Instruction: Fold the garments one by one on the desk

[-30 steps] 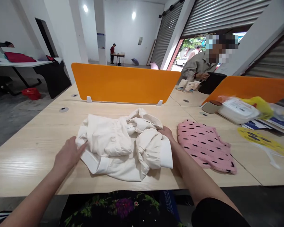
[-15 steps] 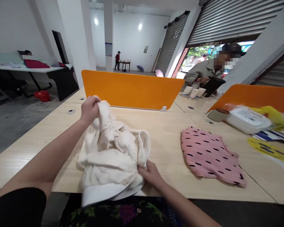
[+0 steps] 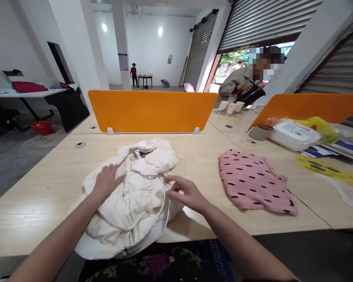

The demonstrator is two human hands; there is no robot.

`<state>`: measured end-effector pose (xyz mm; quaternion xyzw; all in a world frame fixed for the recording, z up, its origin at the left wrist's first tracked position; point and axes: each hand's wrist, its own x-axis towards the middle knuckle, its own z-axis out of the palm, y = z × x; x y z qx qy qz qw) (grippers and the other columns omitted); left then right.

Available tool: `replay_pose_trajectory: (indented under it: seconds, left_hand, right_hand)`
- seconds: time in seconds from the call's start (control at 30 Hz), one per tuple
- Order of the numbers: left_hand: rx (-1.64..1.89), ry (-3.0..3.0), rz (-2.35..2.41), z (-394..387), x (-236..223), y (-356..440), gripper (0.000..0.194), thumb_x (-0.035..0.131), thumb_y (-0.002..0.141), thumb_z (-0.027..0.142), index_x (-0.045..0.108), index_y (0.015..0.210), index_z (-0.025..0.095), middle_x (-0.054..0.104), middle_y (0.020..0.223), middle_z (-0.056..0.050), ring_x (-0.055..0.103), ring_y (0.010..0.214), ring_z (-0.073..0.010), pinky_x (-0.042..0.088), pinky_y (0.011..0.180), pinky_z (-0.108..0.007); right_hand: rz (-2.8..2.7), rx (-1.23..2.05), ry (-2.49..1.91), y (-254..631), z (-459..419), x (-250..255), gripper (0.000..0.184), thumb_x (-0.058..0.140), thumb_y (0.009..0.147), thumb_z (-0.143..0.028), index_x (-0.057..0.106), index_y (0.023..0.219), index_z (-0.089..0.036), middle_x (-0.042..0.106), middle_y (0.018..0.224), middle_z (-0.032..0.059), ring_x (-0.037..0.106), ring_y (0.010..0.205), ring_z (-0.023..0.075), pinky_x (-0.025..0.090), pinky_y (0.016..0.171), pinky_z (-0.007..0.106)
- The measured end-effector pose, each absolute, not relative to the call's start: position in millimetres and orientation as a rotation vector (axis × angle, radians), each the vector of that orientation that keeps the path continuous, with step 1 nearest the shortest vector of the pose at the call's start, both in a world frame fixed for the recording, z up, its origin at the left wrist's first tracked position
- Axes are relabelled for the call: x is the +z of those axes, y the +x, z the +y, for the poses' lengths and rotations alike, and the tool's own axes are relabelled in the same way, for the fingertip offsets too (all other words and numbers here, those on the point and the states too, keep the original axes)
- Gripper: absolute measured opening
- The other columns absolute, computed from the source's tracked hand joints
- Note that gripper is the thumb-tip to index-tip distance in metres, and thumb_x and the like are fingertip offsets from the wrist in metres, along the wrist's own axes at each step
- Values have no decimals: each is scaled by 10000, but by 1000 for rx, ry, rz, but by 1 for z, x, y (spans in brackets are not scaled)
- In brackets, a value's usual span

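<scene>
A cream hooded jacket (image 3: 141,203) lies crumpled on the light wood table. Its dark neck label, a zip and a pale drawstring show, and the lower hem hangs over the front edge. My left hand (image 3: 106,181) rests on the jacket's left part, fingers spread. By the jacket's right side is my right hand (image 3: 188,192), its fingers bent, a gap between thumb and forefinger and nothing visible in it; whether its fingertips touch the cloth is unclear. A pink knitted garment with black dashes (image 3: 254,181) lies flat to the right.
An orange divider (image 3: 153,111) stands behind the jacket. Farther right are a white plastic pack (image 3: 295,134), a roll of tape (image 3: 261,132), a yellow fan (image 3: 326,169) and paper cups (image 3: 231,108). A person (image 3: 238,84) across the table holds a black jug (image 3: 253,94).
Both hands have let go of the jacket, which now lies lower and more spread, hood towards the divider. My left hand came down onto it; my right hand moved slightly up. The view shifted right.
</scene>
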<state>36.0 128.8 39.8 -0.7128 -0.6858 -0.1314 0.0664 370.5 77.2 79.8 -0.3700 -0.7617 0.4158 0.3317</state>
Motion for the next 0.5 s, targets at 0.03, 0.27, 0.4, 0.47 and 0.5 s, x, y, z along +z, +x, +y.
replay_pose_trajectory:
  seconds: [0.03, 0.27, 0.4, 0.47, 0.5]
  left_hand:
    - [-325, -2151, -2108, 120, 26, 36, 361, 449, 896, 417, 579, 1184, 242, 540, 1361, -114, 443, 1279, -296, 355, 1029, -529]
    - [-518, -2326, -1945, 97, 15, 31, 318, 340, 952, 380, 623, 926, 239, 673, 1124, -52, 547, 1140, -199, 296, 1053, -460]
    - [-657, -2303, -1866, 96, 19, 29, 387, 309, 960, 413, 575, 763, 213, 678, 885, -42, 603, 923, -191, 348, 974, -411]
    - [-711, -2258, -1821, 96, 18, 31, 400, 321, 957, 426, 545, 707, 210, 656, 803, -37, 601, 851, -192, 363, 937, -395]
    - [-740, -2235, -1809, 96, 18, 32, 405, 329, 954, 434, 532, 685, 210, 646, 776, -36, 598, 832, -193, 369, 919, -388]
  right_hand:
    - [-1998, 926, -1029, 364, 93, 76, 544, 671, 787, -321, 545, 1305, -215, 573, 1274, 118, 638, 794, 167, 524, 712, 310]
    - [-2323, 612, -1010, 303, 184, 43, 421, 581, 699, -41, 676, 1082, -187, 667, 1075, 66, 616, 1032, 224, 487, 893, 337]
    - [-1994, 392, -1252, 357, 229, 86, 325, 544, 690, -34, 683, 937, -192, 687, 944, 21, 637, 930, 204, 511, 851, 318]
    - [-1687, 166, -1452, 404, 250, 114, 341, 496, 758, -77, 650, 1041, -188, 652, 1077, 68, 595, 1051, 241, 476, 934, 381]
    - [-1634, 134, -1504, 424, 257, 124, 380, 467, 772, -74, 627, 1104, -165, 613, 1159, 115, 561, 1115, 280, 440, 977, 442]
